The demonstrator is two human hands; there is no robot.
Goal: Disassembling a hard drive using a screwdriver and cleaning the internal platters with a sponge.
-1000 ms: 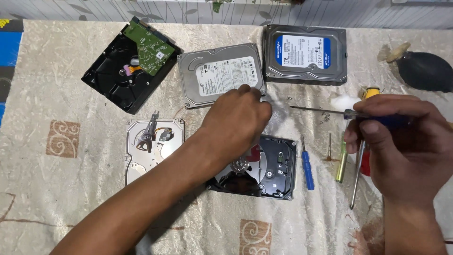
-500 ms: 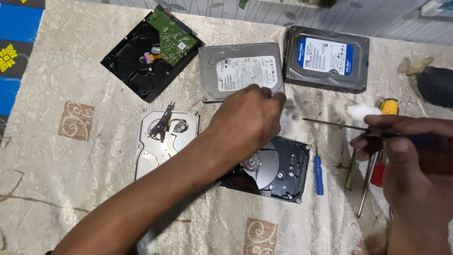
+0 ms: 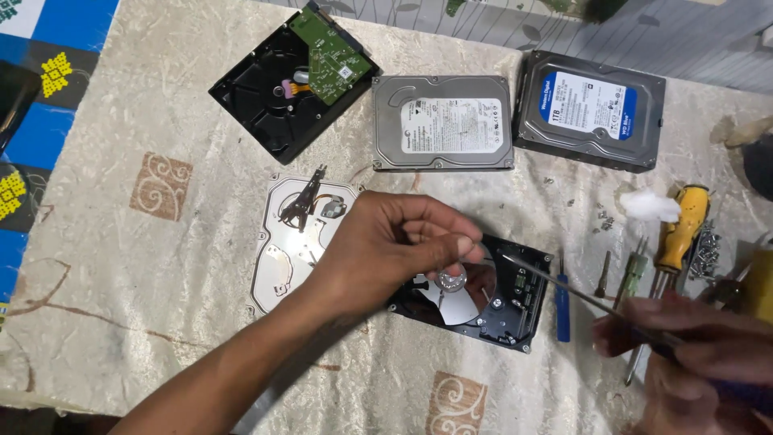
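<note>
A cream tablecloth (image 3: pixel 161 105) with a faint leafy weave and brown square swirl motifs covers the work surface and fills most of the view. To the left of the cloth lies a blue mat (image 3: pixel 40 121) with yellow and white patterned squares. Beyond the cloth's far edge runs a grey surface (image 3: pixel 644 32) with slanted lines and leaf shapes. Light falls evenly over the cloth, with soft shadows.

open drive (image 3: pixel 491 298) hemmed by lid (image 3: pixel 294 242), tools (image 3: pixel 636 274), perhaps loose screws (image 3: pixel 604 217)
</note>
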